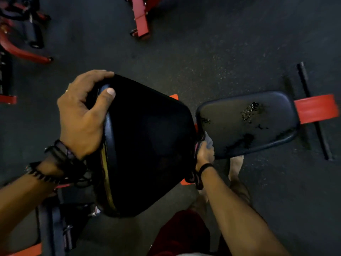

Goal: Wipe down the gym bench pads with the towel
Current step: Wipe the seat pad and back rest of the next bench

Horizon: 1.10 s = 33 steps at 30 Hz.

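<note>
Left hand fingers grasping back pad; right hand clutching towel beside seat pad (worn); dark speckled floor.

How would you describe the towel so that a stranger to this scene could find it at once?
Start at the large black padded backrest held by the left hand. Follow its lower edge to the gap before the worn black seat pad. There the right hand grips the small pale crumpled towel, the only light cloth among dark pads.
</note>
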Each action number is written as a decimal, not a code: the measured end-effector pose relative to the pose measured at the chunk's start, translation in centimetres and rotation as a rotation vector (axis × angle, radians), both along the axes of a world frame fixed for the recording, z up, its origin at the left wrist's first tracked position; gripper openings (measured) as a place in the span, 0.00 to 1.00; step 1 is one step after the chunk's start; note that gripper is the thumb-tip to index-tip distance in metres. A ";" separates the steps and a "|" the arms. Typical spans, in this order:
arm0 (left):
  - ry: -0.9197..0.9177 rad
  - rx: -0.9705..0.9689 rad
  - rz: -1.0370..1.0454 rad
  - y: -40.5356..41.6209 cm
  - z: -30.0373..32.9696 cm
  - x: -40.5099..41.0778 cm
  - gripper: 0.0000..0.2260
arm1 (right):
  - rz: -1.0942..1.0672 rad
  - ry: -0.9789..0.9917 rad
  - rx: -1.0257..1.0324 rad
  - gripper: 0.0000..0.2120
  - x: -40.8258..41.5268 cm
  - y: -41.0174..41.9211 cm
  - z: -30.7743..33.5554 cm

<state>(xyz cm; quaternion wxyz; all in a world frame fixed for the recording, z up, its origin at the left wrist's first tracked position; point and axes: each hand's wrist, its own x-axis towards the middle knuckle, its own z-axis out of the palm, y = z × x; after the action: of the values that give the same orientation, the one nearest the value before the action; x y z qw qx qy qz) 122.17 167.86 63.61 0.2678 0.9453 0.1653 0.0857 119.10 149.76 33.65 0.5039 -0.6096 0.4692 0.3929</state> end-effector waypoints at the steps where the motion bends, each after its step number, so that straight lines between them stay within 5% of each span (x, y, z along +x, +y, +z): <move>1: -0.005 -0.008 -0.001 0.2 0.0 0.0 0.13 | 0.005 -0.035 0.017 0.26 -1.2 0.0 1.3; 4: -0.018 -0.019 -0.007 0.4 -0.2 0.2 0.13 | -0.122 -0.163 0.107 0.28 -7.1 0.9 8.4; 11: -0.056 -0.006 -0.003 0.2 0.0 0.4 0.15 | -0.487 -0.049 0.085 0.26 -4.7 0.9 5.9; 15: -0.058 -0.019 0.022 0.3 -0.1 0.5 0.15 | -0.533 -0.207 0.235 0.27 -9.4 2.3 13.5; 21: -0.048 -0.010 0.043 0.1 -0.1 0.6 0.17 | -0.304 -0.149 0.035 0.30 -5.6 1.8 11.1; 27: -0.035 -0.025 0.057 0.0 -0.3 0.7 0.18 | -0.295 -0.624 0.160 0.27 -11.5 3.2 22.4; 31: -0.041 -0.068 0.059 -0.1 0.0 0.5 0.18 | -0.328 -0.388 0.056 0.23 -7.4 2.2 20.1; 33: -0.045 -0.077 0.066 -0.2 0.1 0.5 0.18 | -0.237 -0.436 0.043 0.19 -7.5 2.2 21.3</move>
<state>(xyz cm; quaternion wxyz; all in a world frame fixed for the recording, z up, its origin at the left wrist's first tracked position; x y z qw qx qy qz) 122.69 167.64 63.69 0.3048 0.9261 0.1936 0.1095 111.63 151.95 54.98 0.6487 -0.6097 0.4090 0.2003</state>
